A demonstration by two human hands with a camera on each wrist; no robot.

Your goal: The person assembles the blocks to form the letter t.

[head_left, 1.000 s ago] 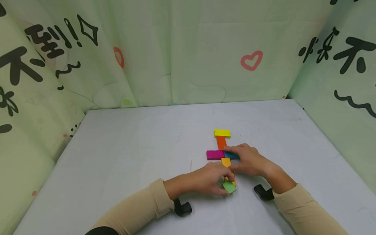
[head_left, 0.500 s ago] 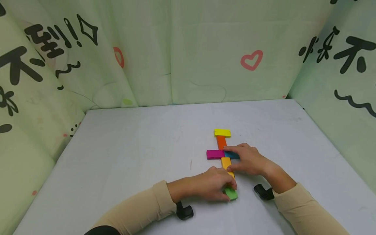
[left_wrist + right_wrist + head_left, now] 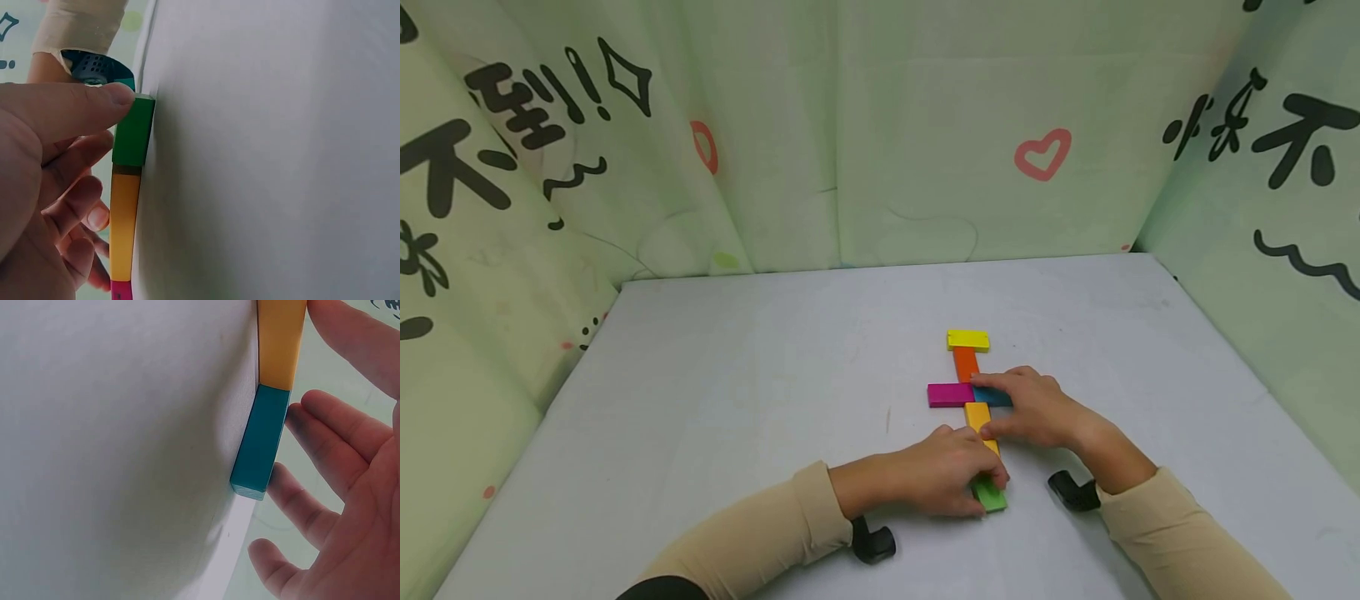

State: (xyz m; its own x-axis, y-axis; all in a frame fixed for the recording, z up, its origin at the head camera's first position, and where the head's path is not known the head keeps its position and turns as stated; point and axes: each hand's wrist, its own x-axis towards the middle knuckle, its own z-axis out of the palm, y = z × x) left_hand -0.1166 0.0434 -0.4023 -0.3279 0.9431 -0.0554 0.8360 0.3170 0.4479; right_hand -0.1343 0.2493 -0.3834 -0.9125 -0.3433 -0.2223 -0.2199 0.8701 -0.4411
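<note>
Flat coloured wooden blocks lie in a figure on the table. My left hand (image 3: 951, 471) pinches a green block (image 3: 989, 493) at the near end, its thumb on the block's side in the left wrist view. The green block meets the end of an amber block (image 3: 977, 414). My right hand (image 3: 1037, 406) rests with extended fingers over a teal block (image 3: 992, 397), its thumb at the amber block. A magenta block (image 3: 950, 396) sits left of the teal one. Beyond them an orange block (image 3: 966, 364) leads up to a yellow crosspiece block (image 3: 967, 341).
The white table (image 3: 737, 375) stretches widely to the left of the blocks. A pale green curtain (image 3: 917, 150) with printed hearts and black marks stands along the back and both sides. Black wrist camera mounts (image 3: 874, 543) hang beneath the cuffs.
My left hand has moved slightly toward the near edge, and the green block has shifted nearer and turned in line with the amber block. My right hand has stayed in place.
</note>
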